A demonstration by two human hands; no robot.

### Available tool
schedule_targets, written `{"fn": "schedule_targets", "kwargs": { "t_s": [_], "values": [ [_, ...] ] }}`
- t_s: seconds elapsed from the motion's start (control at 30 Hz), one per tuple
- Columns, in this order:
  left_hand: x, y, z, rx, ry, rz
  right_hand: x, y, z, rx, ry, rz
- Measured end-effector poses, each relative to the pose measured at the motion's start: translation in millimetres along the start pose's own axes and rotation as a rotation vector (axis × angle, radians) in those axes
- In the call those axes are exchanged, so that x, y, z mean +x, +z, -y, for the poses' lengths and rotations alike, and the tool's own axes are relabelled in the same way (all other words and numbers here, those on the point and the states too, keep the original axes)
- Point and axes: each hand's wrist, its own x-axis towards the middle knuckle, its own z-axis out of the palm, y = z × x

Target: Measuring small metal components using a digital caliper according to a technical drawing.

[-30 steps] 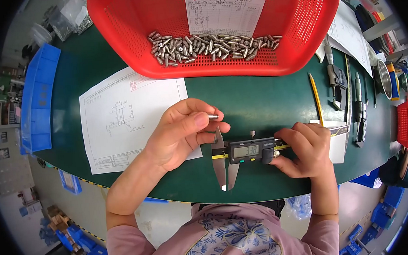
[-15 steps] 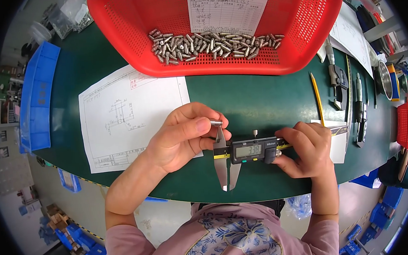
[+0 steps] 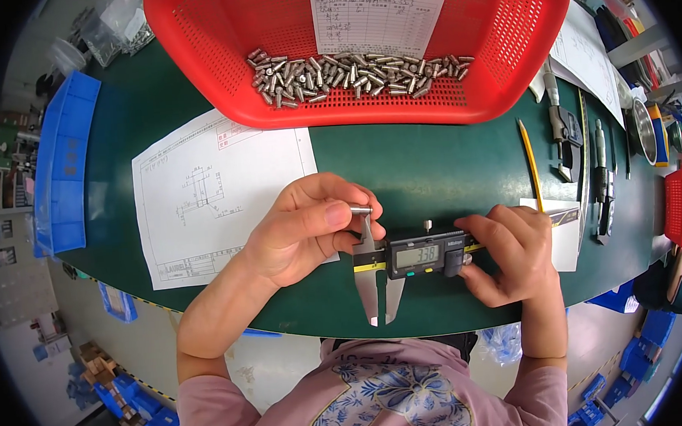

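Observation:
Between the thumb and fingers of my left hand (image 3: 299,235) is a small shiny metal pin (image 3: 363,209). The small upper jaws of a digital caliper (image 3: 405,244) meet the pin's free end; whether they sit inside it or against it, I cannot tell. My right hand (image 3: 515,253) grips the caliper near its beam, fingers above and thumb below by the roller. The caliper's long lower jaws (image 3: 378,308) point toward me, slightly apart with nothing between them. Its display is lit up with a reading. Below my left hand lies a sheet with a technical drawing (image 3: 181,223).
A red perforated basket (image 3: 475,111) holds many similar metal pins (image 3: 356,75) and a written card (image 3: 376,15). To the right lie a yellow pencil (image 3: 531,162), white paper (image 3: 565,238) and two micrometers (image 3: 566,133). A blue bin (image 3: 65,167) stands at the left edge.
The caliper has tilted a little and its lower jaws have swung slightly toward me. My right fingers and thumb have shifted slightly on it. The display's reading differs.

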Motion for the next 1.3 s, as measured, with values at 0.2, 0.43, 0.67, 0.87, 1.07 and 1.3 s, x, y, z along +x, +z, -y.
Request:
{"fn": "schedule_targets", "kwargs": {
  "t_s": [0.2,0.43,0.67,0.87,1.07,1.3],
  "values": [
    [1,-3,1,-0.010,0.016,0.043,-1,-1,3,-0.015,0.006,0.007],
    [1,0,-1,0.077,0.056,-0.005,-2,0,1,-0.041,0.016,-0.009],
    [2,4,0,0.228,0.045,-0.117,-1,0,0,-0.043,0.032,-0.013],
    [1,11,4,0.288,0.054,-0.202,-5,1,1,-0.109,0.056,0.055],
    [5,14,8,0.342,0.107,-0.252,-12,8,-5,-0.188,0.029,0.016],
    [5,13,17,0.496,0.231,-0.214,-23,8,-15,-0.245,0.016,-0.049]
  ]
}}
